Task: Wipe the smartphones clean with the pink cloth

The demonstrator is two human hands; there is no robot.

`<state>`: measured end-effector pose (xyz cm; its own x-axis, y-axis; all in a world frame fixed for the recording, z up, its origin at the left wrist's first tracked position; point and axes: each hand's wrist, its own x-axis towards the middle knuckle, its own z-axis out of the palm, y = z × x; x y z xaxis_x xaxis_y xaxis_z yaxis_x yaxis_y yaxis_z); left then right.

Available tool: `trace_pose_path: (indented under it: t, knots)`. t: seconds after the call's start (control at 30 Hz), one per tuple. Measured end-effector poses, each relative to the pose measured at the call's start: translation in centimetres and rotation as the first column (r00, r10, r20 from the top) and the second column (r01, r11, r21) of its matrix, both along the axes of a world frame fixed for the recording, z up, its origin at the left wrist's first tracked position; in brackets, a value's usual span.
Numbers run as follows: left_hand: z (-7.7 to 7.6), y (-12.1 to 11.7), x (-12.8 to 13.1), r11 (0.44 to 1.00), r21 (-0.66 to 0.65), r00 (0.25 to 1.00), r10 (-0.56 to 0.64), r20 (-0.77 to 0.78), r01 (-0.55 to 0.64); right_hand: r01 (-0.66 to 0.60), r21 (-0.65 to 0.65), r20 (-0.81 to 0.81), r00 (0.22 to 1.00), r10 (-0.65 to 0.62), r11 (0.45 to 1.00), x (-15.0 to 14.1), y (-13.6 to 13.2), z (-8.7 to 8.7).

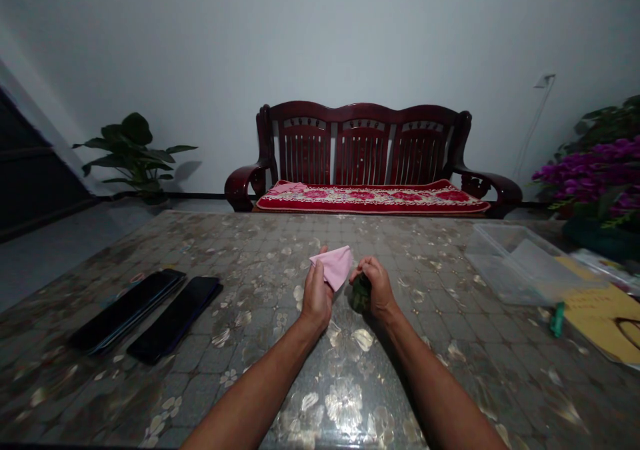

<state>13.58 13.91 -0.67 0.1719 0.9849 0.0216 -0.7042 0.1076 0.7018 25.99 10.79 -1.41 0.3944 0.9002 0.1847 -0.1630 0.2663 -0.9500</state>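
Note:
My left hand (318, 298) grips a folded pink cloth (336, 265) above the middle of the table, thumb on the near face and fingers behind it. The cloth comes to a point at the upper right. Just to its right, my right hand (379, 286) is closed around a small dark green object (361, 294), which looks rounded and somewhat see-through. My fingers cover its upper part, and I cannot make out exactly what it is. The cloth and the green object are close together but apart.
Two dark phone-like slabs (131, 309) (175, 318) lie at the left on the patterned table (280, 397). To the right are a clear plastic box (505, 283), a small green item (557, 319), a yellow paper (600, 317) and purple flowers (595, 170). A wooden bench (363, 143) stands beyond.

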Motion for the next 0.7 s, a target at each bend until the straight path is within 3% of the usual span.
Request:
trace_pose_path:
  t: [0.3,0.53,0.7]
  knots:
    - [-1.0,0.1,0.2,1.000,0.005,1.000,-0.014,-0.011,0.014,0.046,0.036,0.017,0.999,-0.046,0.998,-0.2,-0.3,0.2]
    - [-1.5,0.7,0.3,0.999,0.012,0.999,-0.043,0.009,0.043,-0.093,-0.089,-0.063,0.994,0.088,0.992,-0.3,-0.7,-0.1]
    - [-1.4,1.0,0.7,1.000,-0.018,0.999,-0.024,0.023,0.024,-0.068,-0.061,-0.091,0.994,0.062,0.996,-0.8,-0.5,-0.2]
